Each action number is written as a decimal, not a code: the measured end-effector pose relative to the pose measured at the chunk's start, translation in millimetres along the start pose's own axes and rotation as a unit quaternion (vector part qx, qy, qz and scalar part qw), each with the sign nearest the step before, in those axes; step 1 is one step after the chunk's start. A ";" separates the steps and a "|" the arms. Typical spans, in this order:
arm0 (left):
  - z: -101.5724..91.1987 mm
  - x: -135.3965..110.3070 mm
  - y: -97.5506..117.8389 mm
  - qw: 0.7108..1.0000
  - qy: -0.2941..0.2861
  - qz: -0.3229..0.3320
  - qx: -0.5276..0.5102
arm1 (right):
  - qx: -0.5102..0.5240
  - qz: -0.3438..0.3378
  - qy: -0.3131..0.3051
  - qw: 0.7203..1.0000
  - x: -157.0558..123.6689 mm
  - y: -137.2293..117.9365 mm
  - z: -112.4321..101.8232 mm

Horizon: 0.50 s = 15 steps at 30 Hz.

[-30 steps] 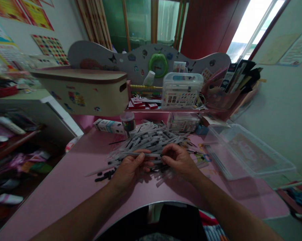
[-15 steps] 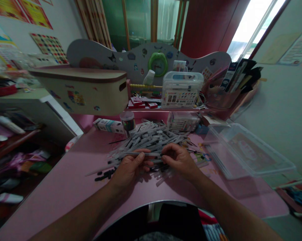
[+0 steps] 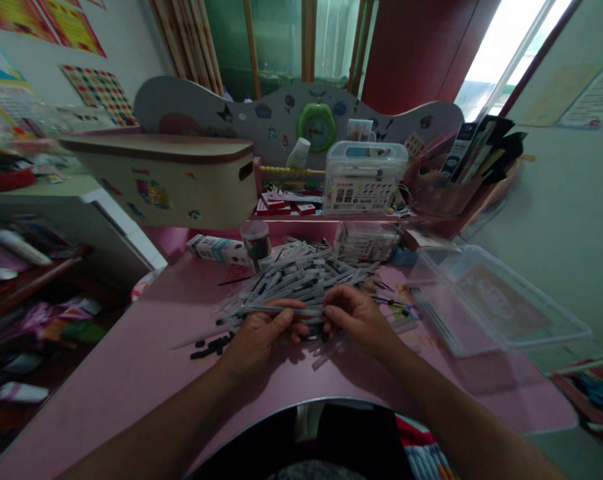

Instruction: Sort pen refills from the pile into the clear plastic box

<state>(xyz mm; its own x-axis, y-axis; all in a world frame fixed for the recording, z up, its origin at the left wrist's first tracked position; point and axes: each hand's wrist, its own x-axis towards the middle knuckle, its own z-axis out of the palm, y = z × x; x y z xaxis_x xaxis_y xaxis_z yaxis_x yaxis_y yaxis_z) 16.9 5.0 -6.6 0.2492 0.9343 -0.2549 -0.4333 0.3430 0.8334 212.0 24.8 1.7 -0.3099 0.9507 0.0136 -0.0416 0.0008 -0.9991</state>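
Note:
A heap of several clear pens (image 3: pixel 301 273) with dark tips lies on the pink desk (image 3: pixel 131 360). My left hand (image 3: pixel 259 337) is closed round one pen (image 3: pixel 281 309) held level above the heap's near edge. My right hand (image 3: pixel 359 317) pinches that same pen's right end with thumb and forefinger. Several small black caps (image 3: pixel 211 347) lie scattered just left of my left hand.
A clear plastic tray (image 3: pixel 486 303) sits at the right of the desk. Behind the heap stand a small round jar (image 3: pixel 255 241), a white carton (image 3: pixel 216 250), a clear case (image 3: pixel 364 177) and a cream box with wooden lid (image 3: pixel 166 177). Cluttered shelves stand to the left.
Both hands stay on the same pen. My right hand has closed in a little towards the left hand along it.

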 end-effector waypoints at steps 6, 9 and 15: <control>-0.3 1.3 -0.5 1.000 -0.006 0.011 -0.004 | 0.047 0.012 -0.009 0.999 -1.8 1.0 3.3; -0.9 3.7 1.4 1.000 0.010 0.021 0.003 | 0.044 -0.005 -0.008 0.999 -2.0 1.6 3.5; 1.6 0.5 2.1 1.000 -0.002 0.012 0.000 | -0.128 -0.035 0.004 0.991 -3.2 -0.2 2.4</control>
<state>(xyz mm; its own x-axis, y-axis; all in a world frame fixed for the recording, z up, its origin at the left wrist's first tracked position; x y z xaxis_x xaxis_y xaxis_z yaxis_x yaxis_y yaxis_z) 17.5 6.0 -4.1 0.2409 0.9423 -0.2326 -0.4397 0.3196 0.8394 210.8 21.1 2.0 -0.3071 0.9480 0.0841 0.1801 0.1447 -0.9729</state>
